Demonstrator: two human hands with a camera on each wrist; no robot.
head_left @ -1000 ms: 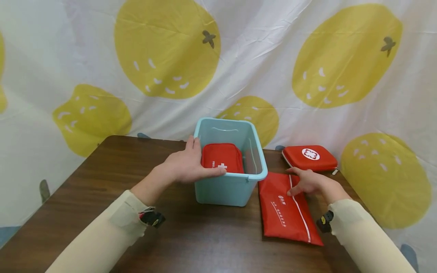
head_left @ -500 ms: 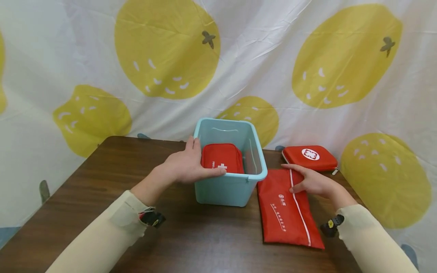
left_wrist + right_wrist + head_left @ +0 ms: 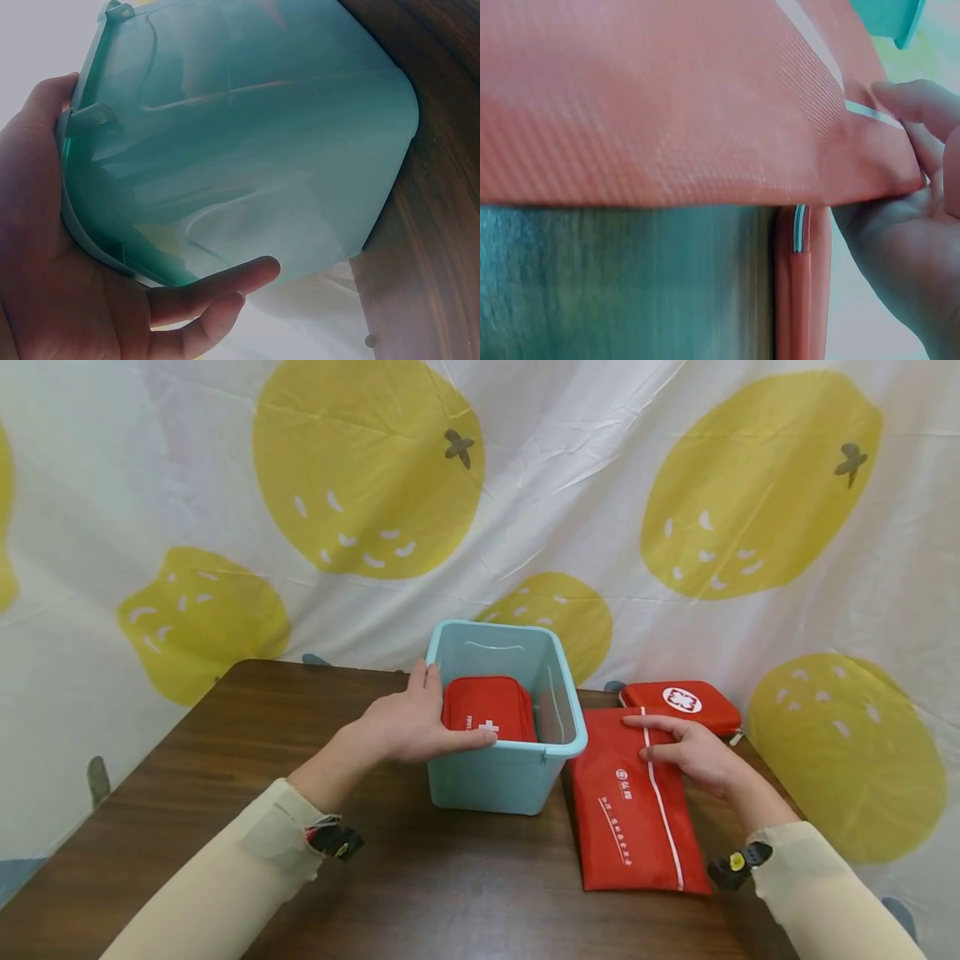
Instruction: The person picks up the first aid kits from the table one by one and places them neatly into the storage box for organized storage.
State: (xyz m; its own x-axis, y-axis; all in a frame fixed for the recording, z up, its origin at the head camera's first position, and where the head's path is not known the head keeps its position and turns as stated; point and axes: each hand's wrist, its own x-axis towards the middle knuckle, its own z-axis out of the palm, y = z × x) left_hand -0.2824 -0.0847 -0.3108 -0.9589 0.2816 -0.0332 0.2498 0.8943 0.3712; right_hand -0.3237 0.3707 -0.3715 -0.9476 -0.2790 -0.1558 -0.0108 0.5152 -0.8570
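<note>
Around the flat red bag [image 3: 637, 827] we find the blue bin [image 3: 487, 781] at 10 o'clock, a small red pouch [image 3: 483, 697] inside it, and the hard red case [image 3: 708, 708] at 1 o'clock, partly hidden behind the bag. Over the brown table [image 3: 337, 877], the bag's long axis runs roughly 12 to 6. We note the right hand [image 3: 697, 756] pinching its far edge; the left hand [image 3: 405, 722], spread, touches the bin's rim.

Slvs [image 3: 225, 870] are cream, wrist cams [image 3: 334, 837] blk.
</note>
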